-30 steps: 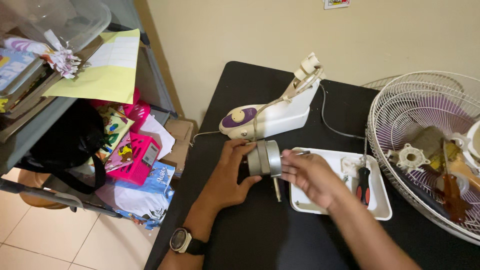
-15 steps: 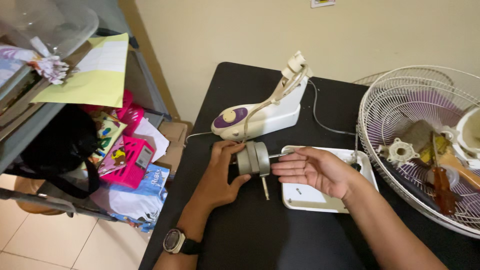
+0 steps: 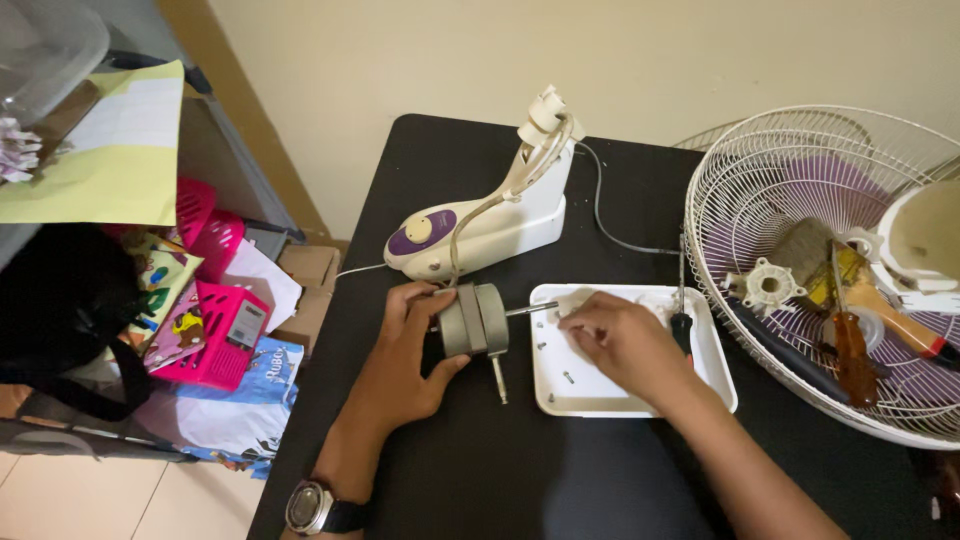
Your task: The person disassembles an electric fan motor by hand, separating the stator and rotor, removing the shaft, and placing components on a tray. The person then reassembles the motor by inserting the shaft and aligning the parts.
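Head view: my left hand (image 3: 415, 350) grips the grey cylindrical metal fan motor (image 3: 474, 320) at frame centre on the black table (image 3: 480, 470), while my right hand (image 3: 625, 345), fingers curled, picks inside the white rectangular plastic tray (image 3: 715, 385).

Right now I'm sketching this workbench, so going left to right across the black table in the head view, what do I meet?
Left hand → grey motor → white tray → right hand → fan grille
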